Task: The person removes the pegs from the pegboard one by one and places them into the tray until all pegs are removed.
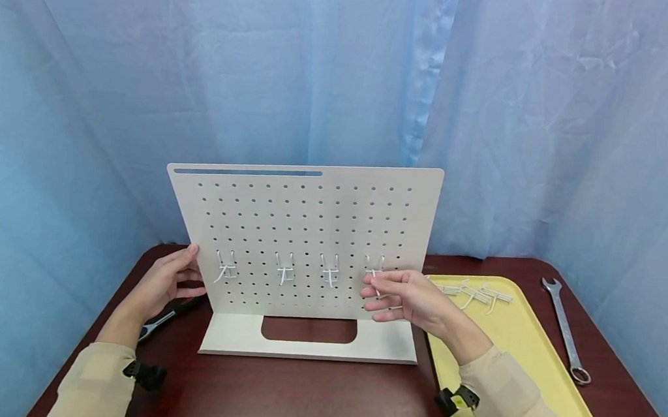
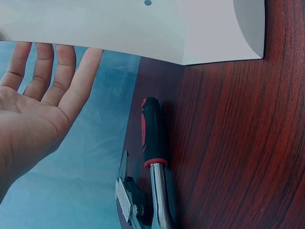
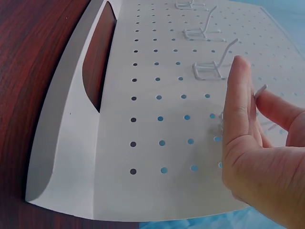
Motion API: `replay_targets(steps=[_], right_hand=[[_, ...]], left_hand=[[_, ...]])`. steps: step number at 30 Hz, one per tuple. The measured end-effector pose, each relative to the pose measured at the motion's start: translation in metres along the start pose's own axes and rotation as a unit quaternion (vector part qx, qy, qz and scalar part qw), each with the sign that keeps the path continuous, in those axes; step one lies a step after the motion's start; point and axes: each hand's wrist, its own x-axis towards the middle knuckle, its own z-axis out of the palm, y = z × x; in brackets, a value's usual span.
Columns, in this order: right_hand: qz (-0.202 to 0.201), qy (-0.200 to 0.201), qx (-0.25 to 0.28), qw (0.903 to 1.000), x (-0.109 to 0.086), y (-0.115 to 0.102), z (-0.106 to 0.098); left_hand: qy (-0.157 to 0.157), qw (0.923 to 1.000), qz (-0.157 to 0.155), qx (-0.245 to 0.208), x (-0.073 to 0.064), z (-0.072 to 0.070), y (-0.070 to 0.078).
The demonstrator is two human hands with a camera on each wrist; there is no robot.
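Observation:
A white pegboard (image 1: 314, 233) stands upright on its base, with three white wire hooks (image 1: 225, 269) in a row across its lower half. At its left edge my left hand (image 1: 166, 280) grips the board, the thumb at the edge and the fingers (image 2: 65, 67) reaching behind it. My right hand (image 1: 415, 300) is at the lower right of the board and pinches a fourth wire hook (image 1: 374, 262) between thumb and forefinger. The tip of that hook (image 3: 260, 90) sticks out between them in the right wrist view; the hand hides most of the rest.
On the right, a yellow tray (image 1: 527, 368) holds several loose wire hooks (image 1: 477, 293). Beyond it lies a combination wrench (image 1: 566, 331). Left of the board is a tool with a black and red handle (image 2: 155, 129), beside another dark metal tool (image 2: 128, 200). Blue curtains (image 1: 321, 70) surround the table.

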Motion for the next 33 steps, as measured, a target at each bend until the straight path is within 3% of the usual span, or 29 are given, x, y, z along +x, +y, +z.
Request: replay_targets(steps=[11,19,33], right_hand=[[-0.012,0.009,-0.041,0.999,-0.02,-0.003,-0.011],[-0.023,0.025,-0.085,0.9958,-0.048,-0.002,-0.032],[-0.041,0.049,-0.112,0.9917,-0.08,0.0,-0.074]], left_hand=[[-0.001,1.0,0.001,-0.002,0.001,-0.002,-0.002],[0.001,1.0,-0.001,0.0,0.001,-0.001,-0.001],[0.004,1.0,-0.003,-0.004,0.0,-0.001,0.0]])
